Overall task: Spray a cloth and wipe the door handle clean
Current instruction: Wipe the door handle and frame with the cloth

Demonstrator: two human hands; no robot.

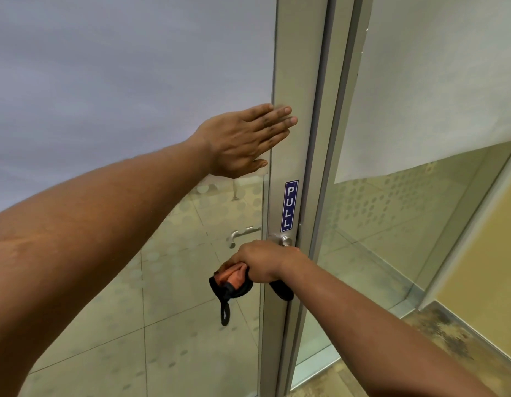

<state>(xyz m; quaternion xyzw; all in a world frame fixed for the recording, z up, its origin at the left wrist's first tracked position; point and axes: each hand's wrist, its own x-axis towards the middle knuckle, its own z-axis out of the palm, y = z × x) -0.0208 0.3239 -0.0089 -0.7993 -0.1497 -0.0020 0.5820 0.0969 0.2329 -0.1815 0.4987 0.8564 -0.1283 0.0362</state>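
Head view, and nearest to me my right hand point(262, 260) is curled tight around an orange and black cloth point(232, 277), which is wrapped over the door handle point(284, 239); only the handle's silver base shows above my knuckles. A black loop of the cloth dangles below my fist. Just above the handle a blue PULL sticker point(290, 206) runs down the grey door frame point(298, 81). Higher up, my left hand point(245, 138) lies flat with fingers straight and close together, holding nothing, pressed where the frosted glass point(119, 67) meets the frame
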